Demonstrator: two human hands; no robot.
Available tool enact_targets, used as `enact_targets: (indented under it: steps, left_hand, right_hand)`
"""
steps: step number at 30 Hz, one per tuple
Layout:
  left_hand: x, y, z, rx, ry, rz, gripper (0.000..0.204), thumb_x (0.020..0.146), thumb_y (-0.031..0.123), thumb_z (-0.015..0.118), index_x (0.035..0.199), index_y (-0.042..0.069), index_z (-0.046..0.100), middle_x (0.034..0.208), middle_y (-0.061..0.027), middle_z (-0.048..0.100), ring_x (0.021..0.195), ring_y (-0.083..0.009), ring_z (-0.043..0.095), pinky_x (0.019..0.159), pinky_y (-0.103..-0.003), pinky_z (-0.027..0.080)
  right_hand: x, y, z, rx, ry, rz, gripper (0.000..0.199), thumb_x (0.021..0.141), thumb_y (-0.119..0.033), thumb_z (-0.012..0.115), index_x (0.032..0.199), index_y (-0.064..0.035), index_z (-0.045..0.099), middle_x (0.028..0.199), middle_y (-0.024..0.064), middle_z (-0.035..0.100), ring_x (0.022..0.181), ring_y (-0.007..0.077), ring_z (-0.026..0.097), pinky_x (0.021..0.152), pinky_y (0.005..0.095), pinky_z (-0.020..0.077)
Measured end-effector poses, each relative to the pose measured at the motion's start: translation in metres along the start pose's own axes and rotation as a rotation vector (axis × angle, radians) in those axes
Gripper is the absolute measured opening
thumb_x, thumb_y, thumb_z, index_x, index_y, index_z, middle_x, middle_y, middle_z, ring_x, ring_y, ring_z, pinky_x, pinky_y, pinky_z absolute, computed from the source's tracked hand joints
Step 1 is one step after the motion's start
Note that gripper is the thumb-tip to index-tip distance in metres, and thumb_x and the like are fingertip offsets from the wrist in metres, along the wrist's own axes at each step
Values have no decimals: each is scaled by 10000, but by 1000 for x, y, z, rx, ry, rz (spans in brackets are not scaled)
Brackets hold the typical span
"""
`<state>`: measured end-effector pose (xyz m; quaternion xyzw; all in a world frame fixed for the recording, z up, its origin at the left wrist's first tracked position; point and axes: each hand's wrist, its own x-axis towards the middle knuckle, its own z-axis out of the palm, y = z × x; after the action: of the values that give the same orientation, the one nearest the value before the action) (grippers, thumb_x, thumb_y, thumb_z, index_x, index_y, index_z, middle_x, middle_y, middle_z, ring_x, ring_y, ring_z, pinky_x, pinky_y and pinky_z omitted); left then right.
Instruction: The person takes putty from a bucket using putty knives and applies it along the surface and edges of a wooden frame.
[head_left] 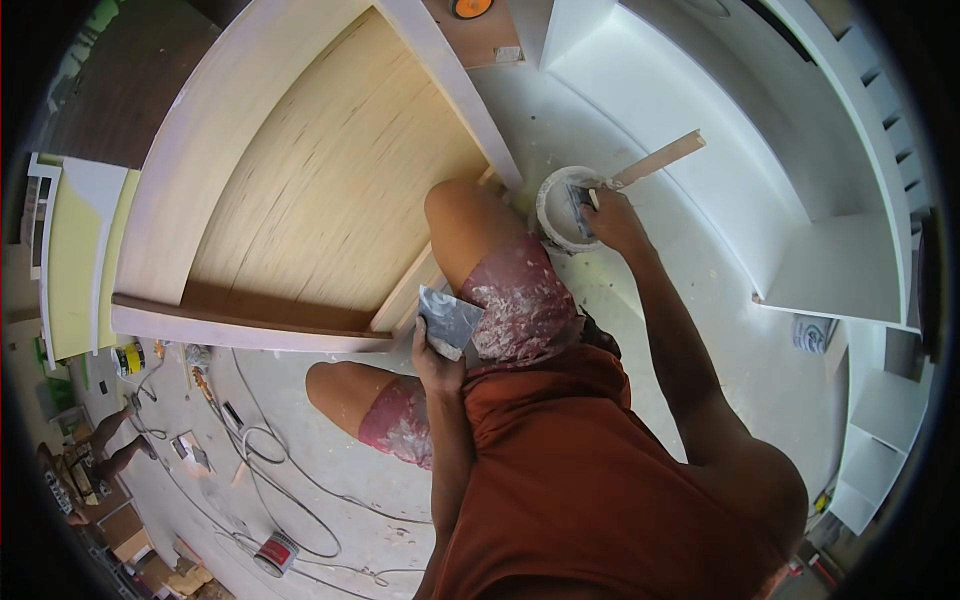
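My left hand (438,366) grips a flat grey square putty blade (450,318) with whitish smears along its lower edge, held over my lap. My right hand (618,222) reaches to a round white-crusted bucket (546,222) on the floor, its fingers closed round the pale handle of a putty knife (579,208). The knife's dark blade is inside the bucket's mouth. A wooden stick (660,160) leans out over the bucket's right side, beyond my right hand. How much filler the bucket holds cannot be made out.
A large wooden cabinet panel (330,180) with a pale frame stands ahead on the left. White cabinet carcasses (690,150) line the right, near a small tin (811,334). Looped hoses (285,470) and a red-labelled can (275,553) lie left; another person's legs (115,450) show farther left.
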<state>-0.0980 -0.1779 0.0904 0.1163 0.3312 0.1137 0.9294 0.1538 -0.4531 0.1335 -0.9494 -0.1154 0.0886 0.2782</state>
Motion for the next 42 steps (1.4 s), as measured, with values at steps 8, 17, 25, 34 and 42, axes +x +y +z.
enact_targets:
  steps: [8, 17, 25, 34, 42]
  left_hand:
    - [8, 8, -13, 17, 1, 26, 302, 989, 249, 512, 1202, 52, 595, 1170, -79, 671, 1070, -235, 643, 970, -403, 489]
    - [10, 11, -16, 53, 2, 53, 314, 990, 239, 503, 1213, 32, 582, 1163, -92, 669, 1063, -240, 645, 968, -400, 484]
    - [13, 7, -11, 24, -26, 39, 300, 985, 241, 519, 1200, 45, 590, 1152, -90, 674, 1051, -243, 653, 936, -391, 506]
    - [9, 18, -10, 23, 50, 68, 295, 976, 232, 516, 1183, 38, 597, 1153, -85, 675, 1049, -244, 652, 942, -392, 504]
    - [9, 16, -9, 29, -49, 76, 314, 996, 239, 494, 1217, 36, 585, 1165, -82, 671, 1053, -237, 649, 955, -386, 495]
  right_hand:
    - [4, 56, -6, 398, 621, 334, 388, 878, -333, 704, 964, 45, 687, 948, 164, 625, 832, 268, 585, 787, 404, 462]
    - [8, -8, -72, 279, 506, 196, 315, 894, -262, 705, 887, 51, 671, 858, 206, 658, 655, 206, 562, 641, 352, 466]
    - [-20, -37, -65, 138, 566, -156, 237, 883, -165, 693, 1025, 25, 699, 1029, 216, 684, 919, 370, 664, 817, 382, 507]
    - [-38, -16, -24, 22, 172, 180, 308, 889, -245, 637, 981, 49, 636, 921, 309, 644, 918, 491, 611, 822, 524, 482]
    - [24, 26, 58, -194, 54, 76, 255, 865, -154, 539, 1012, 31, 634, 966, 289, 662, 958, 460, 634, 852, 535, 492]
